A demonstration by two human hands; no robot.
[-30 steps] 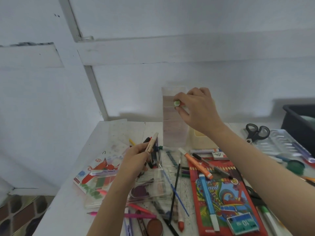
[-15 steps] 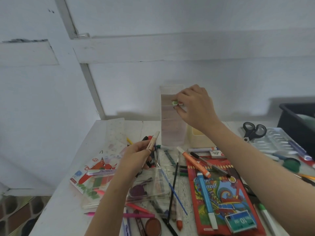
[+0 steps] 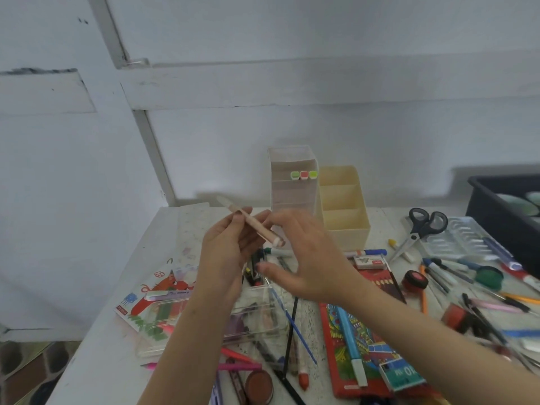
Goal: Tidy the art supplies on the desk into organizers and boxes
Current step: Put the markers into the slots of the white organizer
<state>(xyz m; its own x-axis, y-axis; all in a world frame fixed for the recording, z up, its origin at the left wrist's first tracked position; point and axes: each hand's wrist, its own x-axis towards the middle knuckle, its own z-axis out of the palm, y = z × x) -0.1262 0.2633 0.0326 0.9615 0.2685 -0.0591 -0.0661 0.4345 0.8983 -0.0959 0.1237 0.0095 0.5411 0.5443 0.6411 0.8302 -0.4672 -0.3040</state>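
Pale pink and slim, a marker [image 3: 254, 227] is tilting above the cluttered surface [image 3: 102, 361], the left hand [image 3: 229, 255] pinching it while the right hand [image 3: 305, 258] is hovering loose-fingered beside it, before a clear plastic organizer [image 3: 293, 197].

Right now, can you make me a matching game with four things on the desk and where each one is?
1 scissors
2 pink pen
3 three capped markers
4 cream organizer

A in the clear organizer's top shelf
B held by the left hand
C standing right beside the clear organizer
D flat on the desk

Pairs: 1-D, 2-B, 3-A, 4-C
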